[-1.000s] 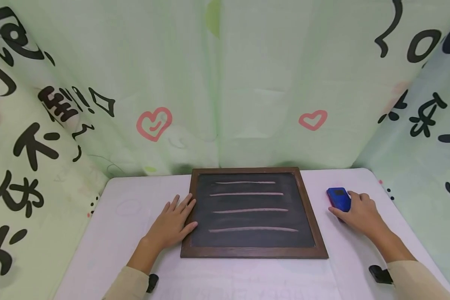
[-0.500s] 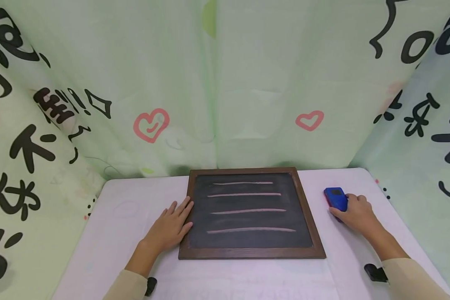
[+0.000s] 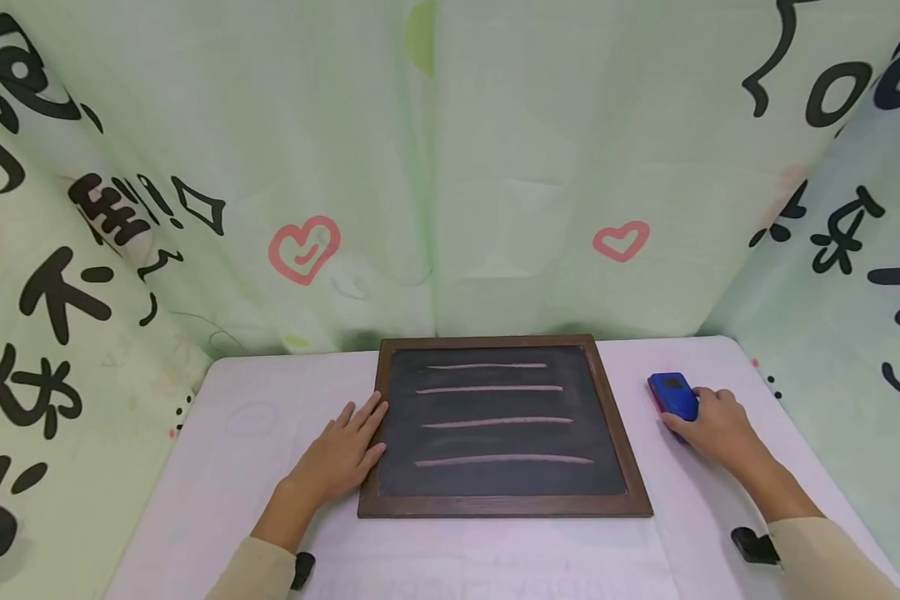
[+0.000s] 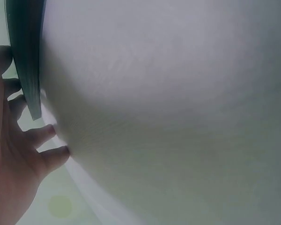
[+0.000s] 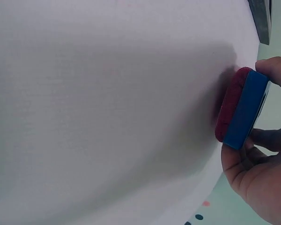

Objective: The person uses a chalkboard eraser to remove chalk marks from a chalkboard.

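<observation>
**Eraser gripped beside the chalkboard, board steadied**

Little has shifted over the last second: our right hand (image 3: 712,429), which lay over the near end of the blue eraser (image 3: 673,395), has drawn its fingers closer round it, and the eraser sits a touch nearer the table's far edge than before. We see in the right wrist view that the thumb and fingers now pinch the eraser's blue back (image 5: 246,112) from both sides, its red felt face (image 5: 227,110) turned toward the white tablecloth (image 3: 270,467) and close to it; whether felt and cloth touch we cannot tell. Our left hand (image 3: 339,454) has slid slightly toward us and lies flat, fingers straight and lightly spread, their tips on the left rail of the framed chalkboard (image 3: 498,425). The eraser remains to the right of the board, apart from its frame. Four chalk lines (image 3: 498,422) run across the slate, all unsmudged. We judge from the firmer grasp and the bracing left hand that wiping is about to start, with nothing erased yet.
</observation>
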A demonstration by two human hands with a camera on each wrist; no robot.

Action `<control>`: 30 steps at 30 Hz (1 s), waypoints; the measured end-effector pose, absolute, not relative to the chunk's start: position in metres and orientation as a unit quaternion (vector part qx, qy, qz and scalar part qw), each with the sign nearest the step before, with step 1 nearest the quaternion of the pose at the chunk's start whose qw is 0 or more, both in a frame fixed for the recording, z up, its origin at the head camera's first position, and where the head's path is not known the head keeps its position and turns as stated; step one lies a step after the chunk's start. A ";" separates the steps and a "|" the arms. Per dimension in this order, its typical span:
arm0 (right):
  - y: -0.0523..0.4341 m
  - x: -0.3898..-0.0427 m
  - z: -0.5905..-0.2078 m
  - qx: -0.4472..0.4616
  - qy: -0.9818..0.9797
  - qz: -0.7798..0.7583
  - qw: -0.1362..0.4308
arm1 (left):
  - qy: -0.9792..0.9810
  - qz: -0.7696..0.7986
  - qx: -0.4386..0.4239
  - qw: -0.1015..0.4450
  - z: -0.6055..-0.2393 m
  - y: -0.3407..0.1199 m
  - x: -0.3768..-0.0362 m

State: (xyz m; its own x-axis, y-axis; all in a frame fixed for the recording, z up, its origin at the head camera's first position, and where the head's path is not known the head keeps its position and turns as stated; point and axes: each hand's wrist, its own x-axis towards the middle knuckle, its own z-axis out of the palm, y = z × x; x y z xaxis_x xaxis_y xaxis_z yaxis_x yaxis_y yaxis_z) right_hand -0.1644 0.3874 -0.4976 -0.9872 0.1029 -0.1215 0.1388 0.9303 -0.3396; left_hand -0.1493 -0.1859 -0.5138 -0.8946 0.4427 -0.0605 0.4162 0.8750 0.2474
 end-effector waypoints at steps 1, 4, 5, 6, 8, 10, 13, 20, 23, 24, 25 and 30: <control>0.387 -0.165 -0.496 0.061 0.981 -0.178 0.052 | 0.967 0.115 0.221 0.060 -0.514 -0.186 -0.149; 0.385 -0.166 -0.492 0.058 0.980 -0.182 0.053 | 0.967 0.114 0.222 0.059 -0.514 -0.186 -0.149; 0.385 -0.167 -0.491 0.056 0.980 -0.182 0.052 | 0.967 0.113 0.223 0.057 -0.515 -0.186 -0.149; 0.384 -0.168 -0.489 0.054 0.981 -0.180 0.051 | 0.967 0.112 0.223 0.057 -0.516 -0.186 -0.149; 0.381 -0.170 -0.486 0.050 0.982 -0.177 0.048 | 0.966 0.112 0.226 0.051 -0.517 -0.187 -0.149; 0.379 -0.173 -0.483 0.045 0.982 -0.175 0.046 | 0.966 0.111 0.226 0.050 -0.518 -0.187 -0.149; 0.374 -0.178 -0.479 0.032 0.983 -0.175 0.040 | 0.966 0.111 0.226 0.052 -0.519 -0.188 -0.149; 0.361 -0.189 -0.470 -0.005 0.985 -0.169 0.031 | 0.966 0.109 0.226 0.057 -0.518 -0.187 -0.149; 0.356 -0.194 -0.467 -0.024 0.986 -0.161 0.029 | 0.966 0.112 0.225 0.057 -0.517 -0.187 -0.148; 0.355 -0.197 -0.465 -0.031 0.987 -0.157 0.028 | 0.966 0.113 0.225 0.056 -0.516 -0.187 -0.147; 0.354 -0.199 -0.464 -0.041 0.987 -0.154 0.025 | 0.966 0.113 0.224 0.057 -0.515 -0.187 -0.147; 0.349 -0.211 -0.459 -0.085 0.986 -0.144 0.024 | 0.966 0.117 0.223 0.054 -0.515 -0.187 -0.147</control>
State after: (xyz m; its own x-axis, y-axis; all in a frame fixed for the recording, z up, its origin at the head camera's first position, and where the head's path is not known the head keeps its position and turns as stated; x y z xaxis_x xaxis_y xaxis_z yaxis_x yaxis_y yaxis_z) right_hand -0.2107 0.3485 -0.4585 -0.9843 -0.1747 -0.0236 -0.1607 0.9441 -0.2880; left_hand -0.1473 -0.1874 -0.5150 -0.8945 0.4440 -0.0518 0.4188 0.8729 0.2504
